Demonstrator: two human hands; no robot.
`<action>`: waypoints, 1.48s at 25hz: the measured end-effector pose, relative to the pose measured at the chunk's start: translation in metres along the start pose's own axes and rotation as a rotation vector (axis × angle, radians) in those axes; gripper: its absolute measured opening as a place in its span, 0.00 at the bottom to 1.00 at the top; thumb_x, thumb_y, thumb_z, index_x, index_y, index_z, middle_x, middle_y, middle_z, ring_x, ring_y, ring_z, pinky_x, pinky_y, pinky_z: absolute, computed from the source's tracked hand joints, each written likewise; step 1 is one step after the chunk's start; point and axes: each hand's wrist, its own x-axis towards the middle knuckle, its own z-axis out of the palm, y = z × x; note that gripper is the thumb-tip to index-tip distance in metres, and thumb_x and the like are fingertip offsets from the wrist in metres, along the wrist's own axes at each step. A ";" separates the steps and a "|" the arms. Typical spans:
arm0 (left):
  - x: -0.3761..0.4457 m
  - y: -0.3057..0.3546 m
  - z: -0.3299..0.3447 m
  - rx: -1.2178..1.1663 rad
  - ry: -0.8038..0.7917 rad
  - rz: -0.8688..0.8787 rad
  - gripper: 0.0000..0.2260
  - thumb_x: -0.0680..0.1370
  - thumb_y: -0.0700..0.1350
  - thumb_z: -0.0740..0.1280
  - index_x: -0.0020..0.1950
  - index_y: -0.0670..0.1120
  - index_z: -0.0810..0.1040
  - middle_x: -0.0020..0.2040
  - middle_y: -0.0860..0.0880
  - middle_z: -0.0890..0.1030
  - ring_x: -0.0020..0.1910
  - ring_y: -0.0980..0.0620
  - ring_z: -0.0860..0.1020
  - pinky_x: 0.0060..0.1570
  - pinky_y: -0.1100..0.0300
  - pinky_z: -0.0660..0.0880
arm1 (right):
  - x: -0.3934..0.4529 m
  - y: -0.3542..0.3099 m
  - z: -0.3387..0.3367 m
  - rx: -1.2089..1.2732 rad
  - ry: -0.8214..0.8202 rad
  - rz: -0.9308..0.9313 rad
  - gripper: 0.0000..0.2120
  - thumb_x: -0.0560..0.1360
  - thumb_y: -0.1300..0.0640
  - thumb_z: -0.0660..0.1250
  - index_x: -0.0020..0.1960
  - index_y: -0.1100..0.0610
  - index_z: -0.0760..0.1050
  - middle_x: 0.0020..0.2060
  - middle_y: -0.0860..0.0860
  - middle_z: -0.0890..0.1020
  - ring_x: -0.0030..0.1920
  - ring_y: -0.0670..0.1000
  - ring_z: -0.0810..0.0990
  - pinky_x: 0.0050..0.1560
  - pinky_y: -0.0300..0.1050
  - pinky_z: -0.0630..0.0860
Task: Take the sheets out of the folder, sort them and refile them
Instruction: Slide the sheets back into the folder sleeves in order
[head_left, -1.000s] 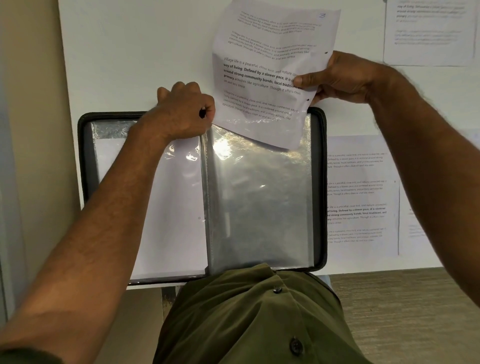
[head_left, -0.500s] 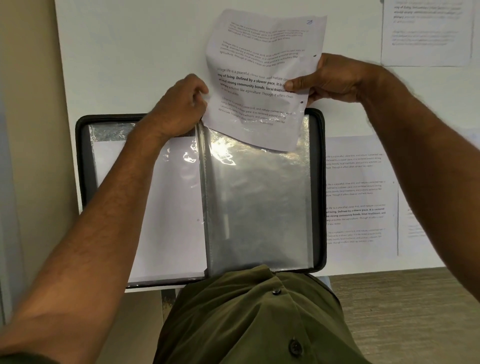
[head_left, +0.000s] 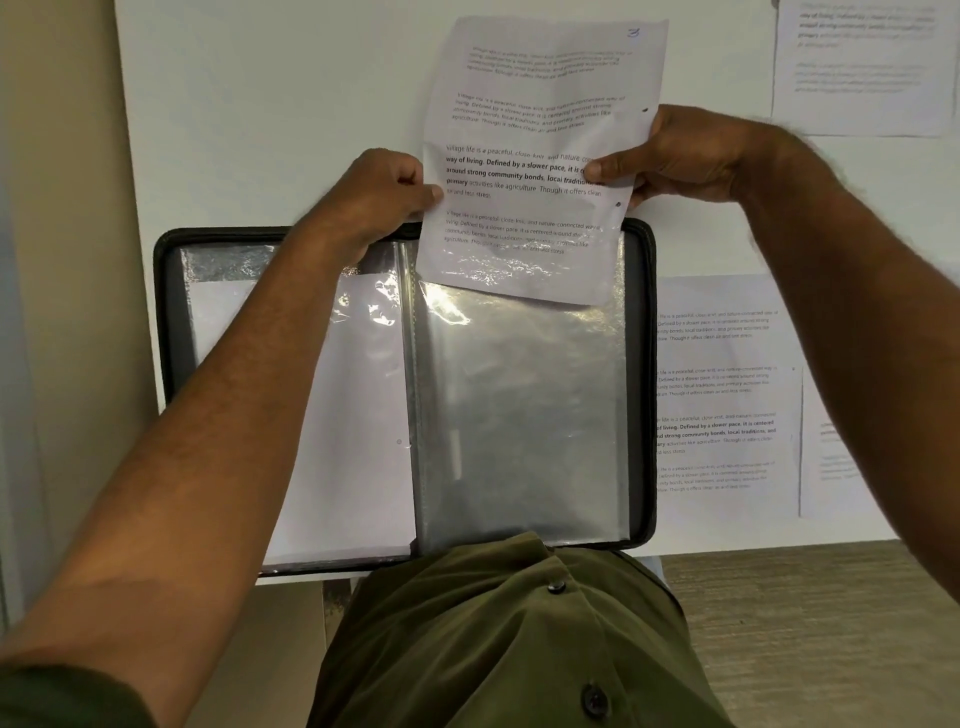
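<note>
Your left hand (head_left: 387, 195) and right hand (head_left: 670, 156) pinching printed sheet (head_left: 530, 156) by both side edges, its lower end inside open folder's (head_left: 171, 322) right sleeve (head_left: 519, 415), loose sheets (head_left: 722, 395) right of folder, your shirt (head_left: 519, 634) covering its near edge.

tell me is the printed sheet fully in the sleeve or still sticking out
Sticking out: only the bottom edge of the printed sheet sits inside the clear sleeve; most is above the folder.

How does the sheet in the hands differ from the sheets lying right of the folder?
The held sheet is gripped by the left hand and right hand, its lower end in the folder's right sleeve; the loose sheets lie flat on the table. The held sheet is buckled and shows in full; the loose ones are flat and partly hidden. All carry the same printed paragraphs.
</note>
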 end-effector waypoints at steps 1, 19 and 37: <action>0.001 -0.001 -0.004 0.034 -0.009 -0.007 0.10 0.80 0.41 0.72 0.42 0.38 0.77 0.44 0.48 0.85 0.43 0.56 0.83 0.48 0.62 0.81 | 0.001 -0.001 0.002 -0.010 0.021 0.000 0.29 0.74 0.54 0.75 0.74 0.53 0.74 0.63 0.50 0.85 0.62 0.53 0.85 0.58 0.50 0.84; 0.000 -0.002 -0.006 -0.143 -0.018 -0.084 0.06 0.78 0.44 0.74 0.48 0.41 0.84 0.47 0.46 0.87 0.42 0.56 0.85 0.41 0.65 0.79 | 0.010 0.006 0.026 0.211 0.239 -0.054 0.19 0.79 0.52 0.73 0.68 0.56 0.79 0.60 0.50 0.86 0.60 0.52 0.85 0.63 0.53 0.81; 0.001 -0.007 0.001 -0.264 0.114 -0.022 0.12 0.76 0.45 0.77 0.40 0.44 0.74 0.47 0.39 0.85 0.44 0.50 0.86 0.46 0.55 0.83 | 0.003 0.003 0.026 -0.132 0.132 -0.021 0.24 0.74 0.54 0.78 0.69 0.52 0.79 0.59 0.46 0.86 0.57 0.47 0.85 0.56 0.42 0.83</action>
